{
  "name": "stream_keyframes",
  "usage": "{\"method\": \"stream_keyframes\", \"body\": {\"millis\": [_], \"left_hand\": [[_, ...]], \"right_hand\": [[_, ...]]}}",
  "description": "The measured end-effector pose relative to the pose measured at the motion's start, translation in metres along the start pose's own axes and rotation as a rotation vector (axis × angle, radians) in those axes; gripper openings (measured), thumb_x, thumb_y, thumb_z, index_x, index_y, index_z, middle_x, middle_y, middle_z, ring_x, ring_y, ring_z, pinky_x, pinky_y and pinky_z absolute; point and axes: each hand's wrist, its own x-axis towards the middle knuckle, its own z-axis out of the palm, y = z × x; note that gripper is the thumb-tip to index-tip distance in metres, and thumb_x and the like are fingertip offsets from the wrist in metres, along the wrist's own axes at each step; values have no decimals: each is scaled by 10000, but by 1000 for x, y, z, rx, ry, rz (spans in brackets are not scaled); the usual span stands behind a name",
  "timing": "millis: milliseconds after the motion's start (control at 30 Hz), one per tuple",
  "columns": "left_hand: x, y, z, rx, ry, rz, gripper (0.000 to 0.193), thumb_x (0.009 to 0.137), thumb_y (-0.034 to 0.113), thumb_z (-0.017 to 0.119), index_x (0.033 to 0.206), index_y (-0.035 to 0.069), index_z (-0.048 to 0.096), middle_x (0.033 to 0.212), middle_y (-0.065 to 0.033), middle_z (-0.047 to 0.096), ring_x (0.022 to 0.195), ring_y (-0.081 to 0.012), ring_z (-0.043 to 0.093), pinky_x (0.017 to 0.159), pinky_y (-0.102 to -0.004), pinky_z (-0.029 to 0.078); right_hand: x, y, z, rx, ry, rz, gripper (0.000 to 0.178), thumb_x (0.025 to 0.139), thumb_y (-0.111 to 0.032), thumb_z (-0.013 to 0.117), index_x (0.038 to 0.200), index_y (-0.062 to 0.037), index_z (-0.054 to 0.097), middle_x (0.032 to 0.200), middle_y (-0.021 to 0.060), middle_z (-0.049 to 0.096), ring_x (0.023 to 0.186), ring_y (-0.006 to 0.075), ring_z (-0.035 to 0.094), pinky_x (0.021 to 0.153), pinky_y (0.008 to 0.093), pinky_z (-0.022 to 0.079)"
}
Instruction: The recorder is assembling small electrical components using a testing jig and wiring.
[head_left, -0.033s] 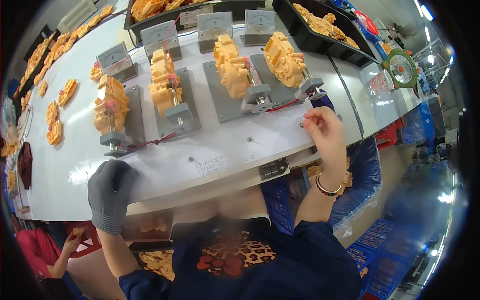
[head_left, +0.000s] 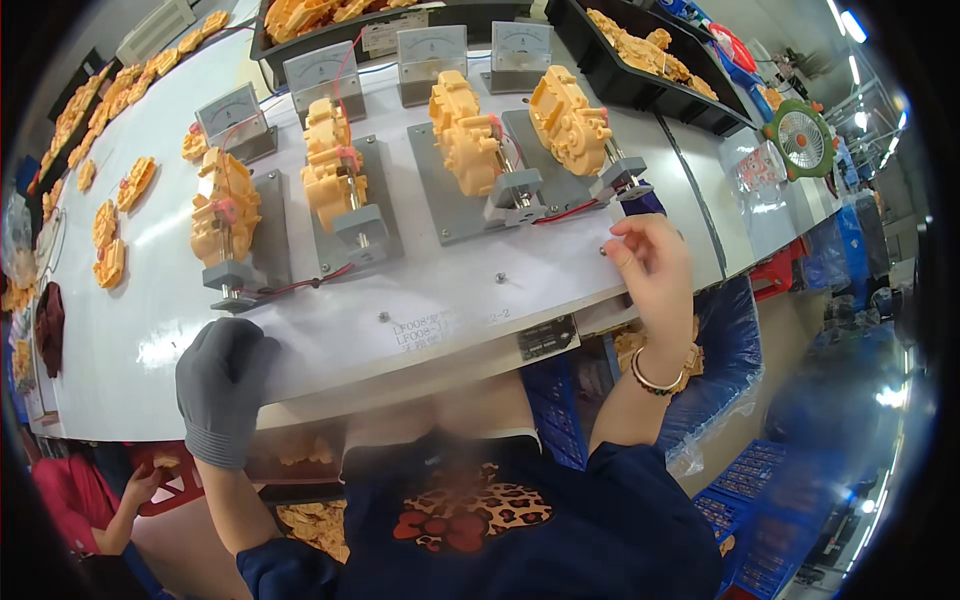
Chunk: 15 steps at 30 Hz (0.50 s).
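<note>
On the white desk [head_left: 150, 330], seen from my head, four orange gearboxes sit clamped in their jigs; my gloved left hand [head_left: 222, 385] rests flat, fingers together, while my bare right hand [head_left: 655, 270] curls loosely, empty, beside the rightmost gearbox [head_left: 567, 118]

The room is bright from ceiling lamps [head_left: 845, 22] at the upper right. The white table [head_left: 330, 330] shines with soft glare. Straight edges bend near the dark round rim, and the lower right is blurred.
</note>
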Motion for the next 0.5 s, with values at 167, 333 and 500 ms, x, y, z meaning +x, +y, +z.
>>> {"method": "stream_keyframes", "body": {"millis": [167, 333, 500], "left_hand": [[-7, 45, 24, -91, 183, 229, 124, 752, 140, 736, 819, 75, 654, 786, -57, 630, 682, -235, 593, 625, -348, 474], [14, 61, 63, -7, 128, 405, 134, 744, 174, 740, 830, 110, 660, 831, -39, 642, 830, -276, 588, 741, -387, 488], [22, 59, 67, -60, 93, 329, 155, 719, 174, 759, 824, 121, 659, 824, -31, 644, 797, -276, 580, 703, -392, 486]], "right_hand": [[-4, -54, 28, -1, -7, -210, 171, 750, -109, 742, 868, -41, 638, 797, 77, 577, 735, 215, 545, 685, 313, 432], [9, -57, 55, 49, -276, -299, 161, 748, -109, 744, 847, -34, 641, 817, 103, 596, 840, 288, 572, 737, 373, 457], [2, -47, 61, 134, -237, -216, 159, 730, -89, 752, 799, -3, 637, 828, 107, 601, 826, 286, 562, 721, 368, 462]]}}
